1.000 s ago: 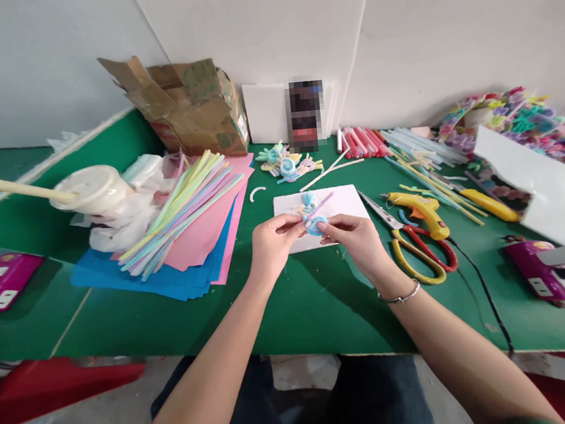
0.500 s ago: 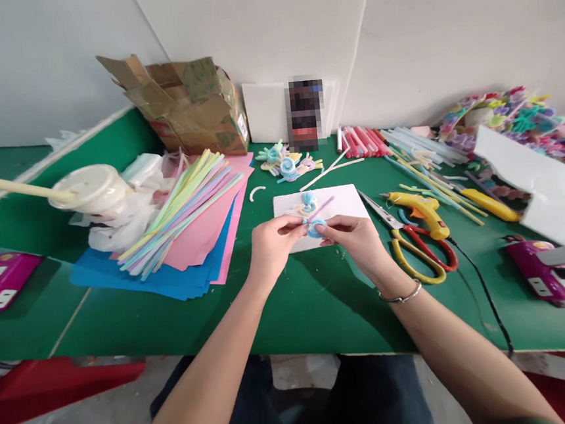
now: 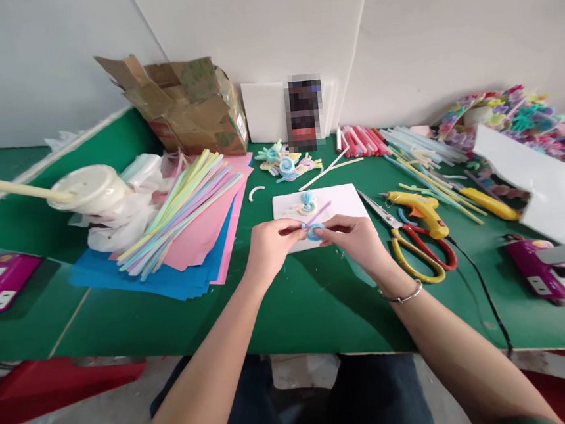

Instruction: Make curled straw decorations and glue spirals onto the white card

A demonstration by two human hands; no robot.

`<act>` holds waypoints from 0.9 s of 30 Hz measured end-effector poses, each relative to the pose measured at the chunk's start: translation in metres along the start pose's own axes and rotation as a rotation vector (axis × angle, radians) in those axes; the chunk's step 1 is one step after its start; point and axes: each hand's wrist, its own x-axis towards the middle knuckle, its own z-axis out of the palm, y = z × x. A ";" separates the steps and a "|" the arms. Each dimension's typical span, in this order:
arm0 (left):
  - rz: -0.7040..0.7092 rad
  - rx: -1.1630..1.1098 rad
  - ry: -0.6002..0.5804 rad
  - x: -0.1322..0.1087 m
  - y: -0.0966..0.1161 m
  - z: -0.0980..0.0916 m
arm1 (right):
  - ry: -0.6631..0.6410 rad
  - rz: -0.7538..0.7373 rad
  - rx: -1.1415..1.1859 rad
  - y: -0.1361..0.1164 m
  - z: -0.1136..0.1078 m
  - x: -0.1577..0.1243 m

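Between my two hands is a small blue coil of pipe cleaner (image 3: pixel 316 231) with a purple pipe cleaner (image 3: pixel 321 212) sticking up beside it. My left hand (image 3: pixel 276 244) pinches its left side with thumb and forefinger. From the other side my right hand (image 3: pixel 352 235) grips the coil's right edge, fingers closed. Just beneath and behind them lies a white board (image 3: pixel 340 197) on the table. On that board rests a blue and cream pipe-cleaner piece (image 3: pixel 308 202). The fingertips partly hide the coil.
To the right lie scissors (image 3: pixel 414 250) and a yellow glue gun (image 3: pixel 423 211) with a black cord. Pastel pipe cleaners (image 3: pixel 178 214) cover pink and blue sheets at left. Finished-looking coiled pieces (image 3: pixel 287 165) and red sticks (image 3: pixel 363 142) sit behind. A cardboard box (image 3: pixel 197 107) stands at the back.
The blue coil has tilted in my fingers and now shows flatter, more edge-on. Both hands stay in nearly the same place.
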 end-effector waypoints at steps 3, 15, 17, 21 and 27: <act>-0.007 0.020 -0.013 0.000 0.001 0.000 | -0.004 -0.016 -0.027 0.000 -0.001 0.000; -0.047 -0.029 -0.124 0.001 0.004 -0.005 | -0.065 -0.005 -0.030 0.005 -0.006 0.003; -0.052 -0.040 -0.124 0.001 0.004 -0.005 | -0.079 0.008 -0.004 0.005 -0.006 0.003; -0.062 -0.060 -0.112 0.002 0.004 -0.006 | -0.103 0.022 0.033 0.003 -0.006 0.002; -0.062 -0.069 -0.152 0.004 0.001 -0.008 | -0.071 -0.028 -0.071 -0.002 -0.011 0.003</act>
